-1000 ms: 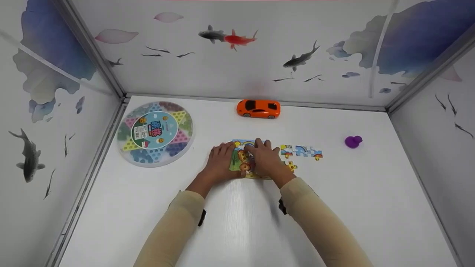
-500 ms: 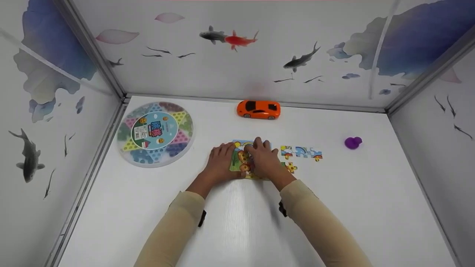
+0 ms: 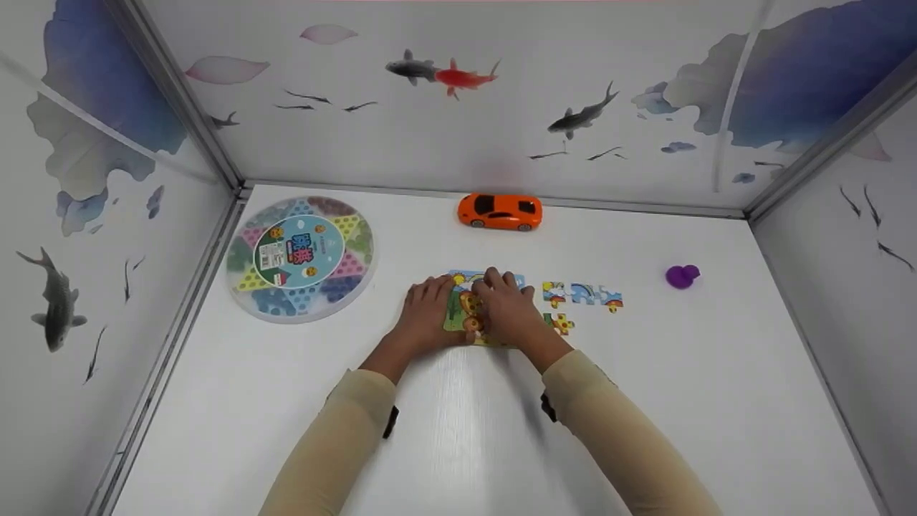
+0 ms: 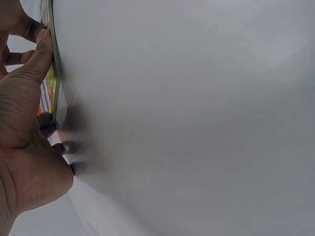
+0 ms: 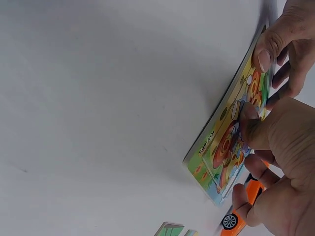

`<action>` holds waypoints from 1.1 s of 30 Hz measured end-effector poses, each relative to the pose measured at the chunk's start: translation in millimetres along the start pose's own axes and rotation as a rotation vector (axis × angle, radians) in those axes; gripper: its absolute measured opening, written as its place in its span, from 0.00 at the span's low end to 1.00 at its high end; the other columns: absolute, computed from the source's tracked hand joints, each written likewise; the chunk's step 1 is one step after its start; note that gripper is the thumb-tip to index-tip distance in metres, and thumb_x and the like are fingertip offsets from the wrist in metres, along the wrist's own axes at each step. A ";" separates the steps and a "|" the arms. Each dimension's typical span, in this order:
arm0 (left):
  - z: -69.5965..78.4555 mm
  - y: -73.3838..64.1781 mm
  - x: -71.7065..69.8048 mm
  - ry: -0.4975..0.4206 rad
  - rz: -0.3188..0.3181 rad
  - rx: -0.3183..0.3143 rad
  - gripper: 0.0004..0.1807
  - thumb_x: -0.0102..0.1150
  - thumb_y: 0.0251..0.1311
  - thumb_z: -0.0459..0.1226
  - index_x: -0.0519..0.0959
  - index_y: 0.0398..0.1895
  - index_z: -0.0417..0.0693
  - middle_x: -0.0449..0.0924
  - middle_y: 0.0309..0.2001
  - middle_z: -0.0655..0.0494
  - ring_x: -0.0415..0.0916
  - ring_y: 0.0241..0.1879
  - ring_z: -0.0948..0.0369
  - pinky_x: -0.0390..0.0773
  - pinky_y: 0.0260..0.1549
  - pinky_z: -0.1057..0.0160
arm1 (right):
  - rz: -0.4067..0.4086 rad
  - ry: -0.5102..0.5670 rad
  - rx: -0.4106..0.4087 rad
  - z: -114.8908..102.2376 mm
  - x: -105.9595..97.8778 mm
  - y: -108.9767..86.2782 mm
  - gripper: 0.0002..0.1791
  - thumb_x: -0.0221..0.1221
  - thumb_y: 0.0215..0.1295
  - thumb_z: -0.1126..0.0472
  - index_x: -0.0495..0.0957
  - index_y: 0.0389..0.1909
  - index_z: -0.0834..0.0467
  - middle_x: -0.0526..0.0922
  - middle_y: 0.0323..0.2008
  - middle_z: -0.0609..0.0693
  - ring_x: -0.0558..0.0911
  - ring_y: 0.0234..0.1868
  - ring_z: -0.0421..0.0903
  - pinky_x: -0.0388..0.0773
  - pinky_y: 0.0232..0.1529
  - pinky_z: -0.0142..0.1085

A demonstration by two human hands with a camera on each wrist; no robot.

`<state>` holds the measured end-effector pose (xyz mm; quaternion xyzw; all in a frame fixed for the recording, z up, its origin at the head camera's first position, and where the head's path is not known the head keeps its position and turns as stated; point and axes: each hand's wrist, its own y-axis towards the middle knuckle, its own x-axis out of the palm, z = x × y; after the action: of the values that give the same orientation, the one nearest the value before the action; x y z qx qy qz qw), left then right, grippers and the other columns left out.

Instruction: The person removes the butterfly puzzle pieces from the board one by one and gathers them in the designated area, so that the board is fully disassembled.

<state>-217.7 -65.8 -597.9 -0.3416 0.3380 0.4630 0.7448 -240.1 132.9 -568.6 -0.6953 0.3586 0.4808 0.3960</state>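
Note:
A jigsaw puzzle in a flat tray (image 3: pixel 456 315), printed with a sun and cartoon figures, lies on the white table in the head view. My left hand (image 3: pixel 424 315) grips its left side, thumb along the near edge and fingers towards the far left. Over the tray's right part, my right hand (image 3: pixel 510 309) bends down and its thumb and forefinger pinch at a jigsaw piece (image 5: pixel 237 109), mostly covered by the thumb. Right of the tray lie several loose pieces (image 3: pixel 582 292), with more (image 3: pixel 562 324) nearer me, partly behind the right hand.
An orange toy car (image 3: pixel 499 212) stands by the back wall. At the left is a round Chinese checkers box (image 3: pixel 299 251). A purple toy duck (image 3: pixel 681 276) sits at the right. Printed walls (image 3: pixel 494 143) enclose the table (image 3: pixel 680 387).
My right hand has shifted very slightly left and towards me over the tray. The left hand keeps its place, and the loose pieces have not moved.

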 end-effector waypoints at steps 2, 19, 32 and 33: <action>0.3 0.1 0.2 0.003 0.004 0.001 0.62 0.72 0.64 0.64 0.52 0.90 0.45 0.53 0.89 0.46 0.46 0.89 0.40 0.46 0.88 0.37 | 0.007 -0.021 -0.001 -0.3 -0.2 -0.5 0.31 0.74 0.72 0.56 0.74 0.72 0.50 0.70 0.69 0.53 0.71 0.68 0.60 0.73 0.67 0.73; 0.6 -0.7 -1.5 -0.001 0.001 0.006 0.62 0.73 0.64 0.64 0.52 0.90 0.44 0.53 0.89 0.44 0.46 0.88 0.39 0.46 0.88 0.36 | -0.028 -0.007 -0.022 0.5 -0.6 -0.5 0.39 0.78 0.68 0.58 0.72 0.77 0.51 0.66 0.73 0.56 0.73 0.68 0.63 0.82 0.67 0.63; -1.2 -2.1 -2.1 -0.027 0.011 0.035 0.61 0.74 0.66 0.62 0.53 0.89 0.42 0.53 0.88 0.43 0.46 0.88 0.38 0.47 0.87 0.34 | -0.045 0.046 -0.132 11.8 -4.2 -6.6 0.33 0.72 0.74 0.60 0.77 0.77 0.52 0.68 0.74 0.56 0.70 0.71 0.61 0.78 0.70 0.63; -1.5 -1.8 -2.1 -0.030 0.011 0.036 0.61 0.74 0.66 0.62 0.53 0.89 0.42 0.53 0.88 0.43 0.46 0.88 0.38 0.47 0.87 0.34 | -0.051 0.041 -0.140 12.5 -4.7 -7.1 0.33 0.71 0.75 0.60 0.76 0.78 0.52 0.68 0.75 0.57 0.69 0.71 0.61 0.77 0.72 0.63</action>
<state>-217.1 -68.6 -596.6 -0.3193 0.3371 0.4660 0.7532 -240.0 147.7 -565.5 -0.7399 0.3143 0.4802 0.3510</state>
